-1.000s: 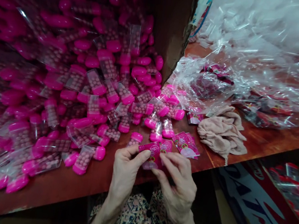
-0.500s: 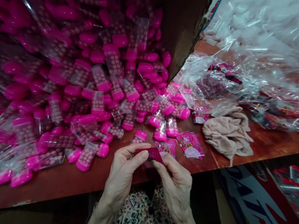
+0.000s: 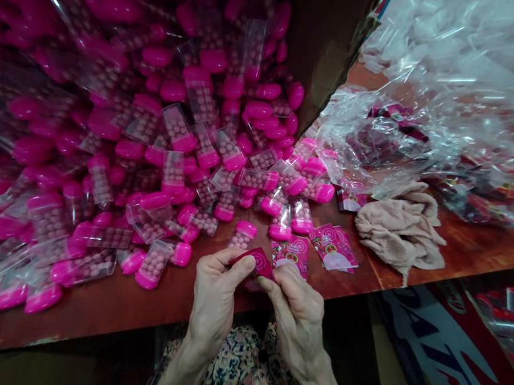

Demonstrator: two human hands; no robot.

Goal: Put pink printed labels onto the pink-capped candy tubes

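Observation:
A small pink printed label [image 3: 257,259] is pinched between my two hands just above the table's front edge. My left hand [image 3: 215,300] grips its left side between thumb and fingers. At the lower right corner, my right hand [image 3: 298,318] has its thumb and fingertips closed on the same label. Right behind my hands lies another printed label [image 3: 294,252], with a few overlapping labels [image 3: 334,247] to its right. A clear candy box with a pink cap [image 3: 244,234] lies just beyond my left fingertips, filled with round pale pink candies.
A big heap of pink-capped candy boxes [image 3: 180,132] covers the left, spilling from beside a cardboard wall [image 3: 325,56]. A beige cloth [image 3: 401,227] and clear plastic bags [image 3: 437,115] lie right. Below the wooden table [image 3: 94,313] stands a printed carton [image 3: 447,363].
The label in my hands has been tilted and turned, and it came apart from the printed label now lying behind it. The whole view has shifted slightly, moving the table's contents rightward.

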